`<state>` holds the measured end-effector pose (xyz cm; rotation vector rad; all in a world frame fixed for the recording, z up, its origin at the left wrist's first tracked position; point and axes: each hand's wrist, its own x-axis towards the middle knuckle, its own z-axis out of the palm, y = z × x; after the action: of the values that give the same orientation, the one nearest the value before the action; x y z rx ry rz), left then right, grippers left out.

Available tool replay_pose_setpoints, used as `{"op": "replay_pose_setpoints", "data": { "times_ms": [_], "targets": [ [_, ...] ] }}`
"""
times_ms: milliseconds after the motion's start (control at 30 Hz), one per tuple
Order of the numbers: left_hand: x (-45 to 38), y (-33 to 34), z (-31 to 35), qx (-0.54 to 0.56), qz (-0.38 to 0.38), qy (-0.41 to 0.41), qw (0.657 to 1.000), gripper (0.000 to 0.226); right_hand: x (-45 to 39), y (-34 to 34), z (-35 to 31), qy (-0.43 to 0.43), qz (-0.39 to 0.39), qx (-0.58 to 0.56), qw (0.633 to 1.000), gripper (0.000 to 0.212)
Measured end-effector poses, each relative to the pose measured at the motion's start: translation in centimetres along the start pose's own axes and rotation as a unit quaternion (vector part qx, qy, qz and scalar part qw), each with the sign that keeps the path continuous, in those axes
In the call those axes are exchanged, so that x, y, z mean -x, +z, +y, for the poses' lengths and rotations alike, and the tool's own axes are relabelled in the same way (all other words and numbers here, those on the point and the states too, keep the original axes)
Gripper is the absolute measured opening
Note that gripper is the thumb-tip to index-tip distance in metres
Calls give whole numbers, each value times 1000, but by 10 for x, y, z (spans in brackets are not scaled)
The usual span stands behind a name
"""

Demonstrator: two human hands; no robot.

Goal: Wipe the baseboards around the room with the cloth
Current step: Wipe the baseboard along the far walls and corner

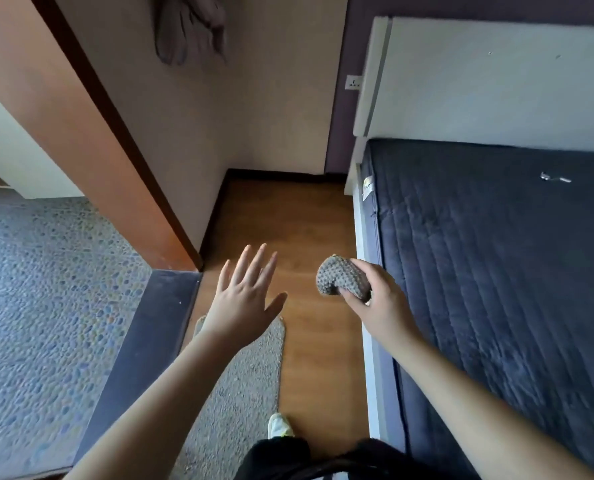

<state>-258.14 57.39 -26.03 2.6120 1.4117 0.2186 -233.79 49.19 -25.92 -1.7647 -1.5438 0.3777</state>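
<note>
Ahead of you the baseboard (pixel 281 174) runs along the foot of the far wall, with the floor (pixel 309 230) before it. The bed (pixel 496 254) lies to your right, the door (pixel 91 133) to your left. The mat (pixel 250 375) lies on the floor under your left hand (pixel 243 299); your right hand (pixel 375 299) holds the cloth (pixel 340 275) beside the bed.

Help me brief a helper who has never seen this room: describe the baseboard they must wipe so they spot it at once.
Start at the dark quilted mattress; beside it runs a strip of wooden floor. At the foot of the cream wall ahead lies the baseboard, which turns the corner towards the door. It is a thin, near-black band, darker than the floor and wall.
</note>
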Motion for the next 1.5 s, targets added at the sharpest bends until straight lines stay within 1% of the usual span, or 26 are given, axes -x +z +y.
{"op": "replay_pose_setpoints", "data": {
  "times_ms": [133, 233, 467, 667, 833, 1000, 1167, 1267, 1400, 1500],
  "targets": [
    [-51, -10, -14, 2, 19, 16, 1000, 74, -42, 3, 6, 7, 16, 8, 1000, 51],
    [-87, -9, -18, 4, 25, 21, 999, 74, -74, 3, 19, 7, 11, 11, 1000, 51],
    [-189, 15, -14, -10, 22, 22, 999, 73, -164, 0, 74, 30, 15, 2, 999, 51],
    [-288, 35, -3, -9, 2, -7, 1000, 72, -256, -13, 136, 59, -14, -15, 998, 52],
    [-343, 34, -4, -17, -8, -53, 998, 73, -339, -22, 166, 45, -53, -14, 997, 51],
    [-379, 30, -27, -20, -11, -103, 994, 75, -398, -9, 170, 46, -74, -32, 996, 51],
    [-412, 26, -68, -22, 8, -159, 987, 74, -454, 29, 161, 34, -126, -65, 989, 50],
    [-432, 24, -100, -22, 16, -183, 983, 72, -497, 58, 146, 8, -140, -73, 987, 47],
    [-464, 28, -143, -21, 11, -206, 978, 71, -562, 99, 132, -52, -162, -67, 983, 46],
    [-489, 31, -170, -19, 0, -211, 977, 70, -609, 123, 131, -61, -177, -47, 981, 49]
  ]
}}
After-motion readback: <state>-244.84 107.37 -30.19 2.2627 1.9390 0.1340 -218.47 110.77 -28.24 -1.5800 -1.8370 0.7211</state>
